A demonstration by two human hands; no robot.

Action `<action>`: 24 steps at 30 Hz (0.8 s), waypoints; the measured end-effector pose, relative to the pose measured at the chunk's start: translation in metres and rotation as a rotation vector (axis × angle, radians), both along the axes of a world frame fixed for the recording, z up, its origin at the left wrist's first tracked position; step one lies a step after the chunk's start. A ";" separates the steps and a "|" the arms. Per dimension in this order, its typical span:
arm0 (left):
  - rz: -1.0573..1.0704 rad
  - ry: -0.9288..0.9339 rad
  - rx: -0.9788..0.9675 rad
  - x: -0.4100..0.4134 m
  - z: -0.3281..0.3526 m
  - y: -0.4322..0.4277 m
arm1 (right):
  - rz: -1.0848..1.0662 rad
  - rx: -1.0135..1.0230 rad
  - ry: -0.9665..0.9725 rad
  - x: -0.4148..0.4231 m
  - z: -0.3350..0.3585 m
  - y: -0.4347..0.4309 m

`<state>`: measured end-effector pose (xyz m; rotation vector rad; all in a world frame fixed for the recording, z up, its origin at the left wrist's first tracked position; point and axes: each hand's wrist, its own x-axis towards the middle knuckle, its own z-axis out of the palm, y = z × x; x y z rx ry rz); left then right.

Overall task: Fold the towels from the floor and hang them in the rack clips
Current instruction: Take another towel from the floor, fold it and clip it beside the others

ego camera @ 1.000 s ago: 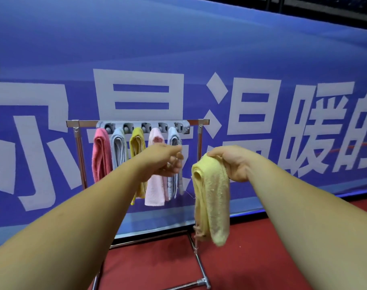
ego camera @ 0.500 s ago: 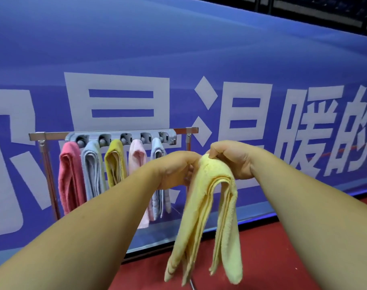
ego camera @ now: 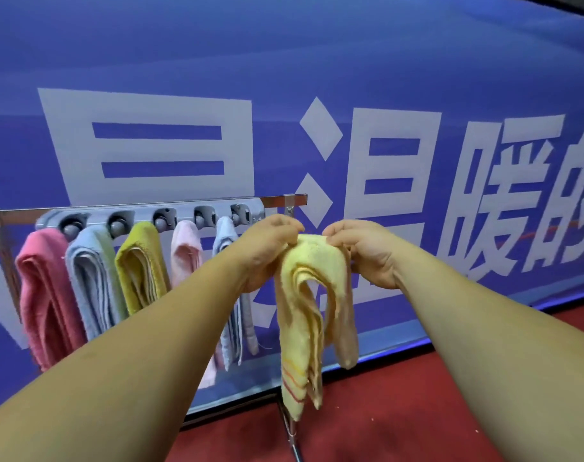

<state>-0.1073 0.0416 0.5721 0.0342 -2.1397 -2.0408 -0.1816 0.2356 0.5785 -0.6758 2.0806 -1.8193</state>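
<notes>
Yellow towel (ego camera: 312,295) pinched in left hand (ego camera: 267,248) and right hand (ego camera: 363,251); five towels (ego camera: 140,261) on rack (ego camera: 284,199).

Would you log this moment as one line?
left hand, right hand: pinch folded pale yellow towel | grey clip rack: five towels hung

Only huge white 温暖 on the blue banner (ego camera: 284,45), up right of the rack (ego camera: 277,200); neighbouring characters cropped or half hidden.
</notes>
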 end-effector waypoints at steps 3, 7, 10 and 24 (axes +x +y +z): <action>-0.038 -0.103 -0.286 -0.023 -0.017 -0.007 | -0.061 -0.062 -0.004 -0.024 -0.008 -0.011; 0.014 -0.100 -0.598 -0.046 -0.009 -0.016 | -0.077 -0.088 0.008 -0.046 -0.013 -0.032; 0.064 -0.081 -0.753 -0.061 0.011 -0.032 | -0.072 -0.171 -0.002 -0.062 -0.008 -0.053; 0.322 -0.228 -1.278 -0.092 0.059 -0.114 | -0.059 -0.067 0.133 -0.113 0.001 -0.168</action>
